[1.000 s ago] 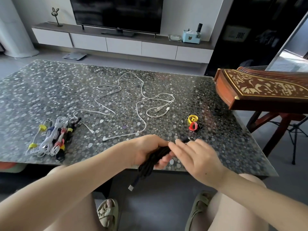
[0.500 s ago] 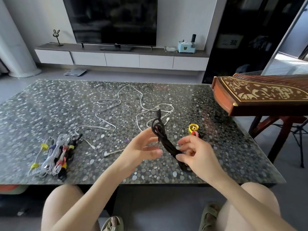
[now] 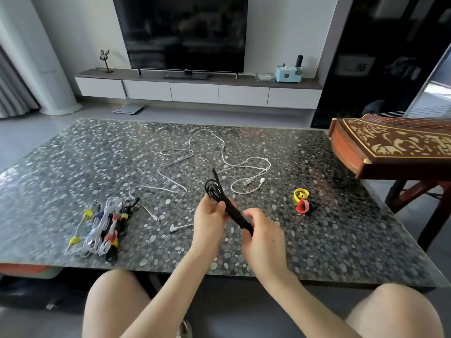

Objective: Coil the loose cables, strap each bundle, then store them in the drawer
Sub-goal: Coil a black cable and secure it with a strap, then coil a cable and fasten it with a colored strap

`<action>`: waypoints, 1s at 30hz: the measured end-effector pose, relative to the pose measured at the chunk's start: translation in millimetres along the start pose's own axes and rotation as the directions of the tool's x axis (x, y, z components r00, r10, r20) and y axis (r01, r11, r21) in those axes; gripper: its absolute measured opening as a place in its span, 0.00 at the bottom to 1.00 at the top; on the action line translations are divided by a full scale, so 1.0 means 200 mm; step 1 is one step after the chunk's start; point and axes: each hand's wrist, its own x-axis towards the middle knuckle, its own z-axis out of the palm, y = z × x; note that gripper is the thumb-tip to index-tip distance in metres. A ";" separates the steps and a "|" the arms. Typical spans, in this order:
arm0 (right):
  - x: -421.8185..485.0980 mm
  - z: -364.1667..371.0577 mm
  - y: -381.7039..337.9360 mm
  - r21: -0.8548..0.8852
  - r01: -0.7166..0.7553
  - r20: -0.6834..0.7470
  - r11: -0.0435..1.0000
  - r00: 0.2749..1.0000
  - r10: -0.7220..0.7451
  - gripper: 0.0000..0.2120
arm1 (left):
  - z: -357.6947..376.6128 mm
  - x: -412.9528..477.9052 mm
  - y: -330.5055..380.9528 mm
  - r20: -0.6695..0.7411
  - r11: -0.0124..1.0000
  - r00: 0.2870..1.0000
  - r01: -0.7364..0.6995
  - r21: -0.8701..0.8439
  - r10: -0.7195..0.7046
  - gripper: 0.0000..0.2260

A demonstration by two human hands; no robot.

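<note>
Head view: a person sits at the pebble-patterned glass counter (image 3: 73, 162), holding a folded black cable coil (image 3: 228, 206) just above it. The left hand (image 3: 210, 215) grips the looped upper end and the right hand (image 3: 262, 230) clasps the lower end, probably to stop the loops springing apart before strapping. A yellow strap ring (image 3: 300, 193) and a red strap ring (image 3: 302, 206) lie near on the right. Loose white cables (image 3: 222, 147) sprawl mid-counter, not yet coiled. Strapped cable bundles (image 3: 102, 225) lie together on the left. I see no drawer.
</note>
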 end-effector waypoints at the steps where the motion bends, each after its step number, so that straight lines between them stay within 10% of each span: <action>1: 0.01 0.05 -0.03 -0.041 0.057 0.000 0.998 0.998 -0.057 0.19 | -0.03 0.03 -0.01 -0.044 1.000 0.999 0.010 0.007 -0.010 0.09; 9: 0.18 0.50 -0.28 0.132 -0.270 0.299 0.954 0.928 0.222 0.14 | -0.52 0.24 -0.04 -0.138 0.959 0.968 0.230 0.165 -0.209 0.08; 14: 0.22 0.73 -0.49 0.340 -0.329 0.526 0.881 0.843 0.112 0.10 | -0.85 0.29 0.02 -0.310 0.950 0.950 0.124 0.286 -0.030 0.04; 20: 0.27 0.81 -0.31 -0.070 0.011 0.444 0.997 0.896 0.021 0.09 | -1.17 0.46 0.18 -0.330 0.508 0.929 0.204 0.837 0.171 0.06; 30: 0.31 0.76 0.06 -0.500 0.321 0.490 0.804 0.870 -0.042 0.08 | -1.21 0.66 0.04 -0.278 0.083 0.954 0.270 0.959 0.115 0.09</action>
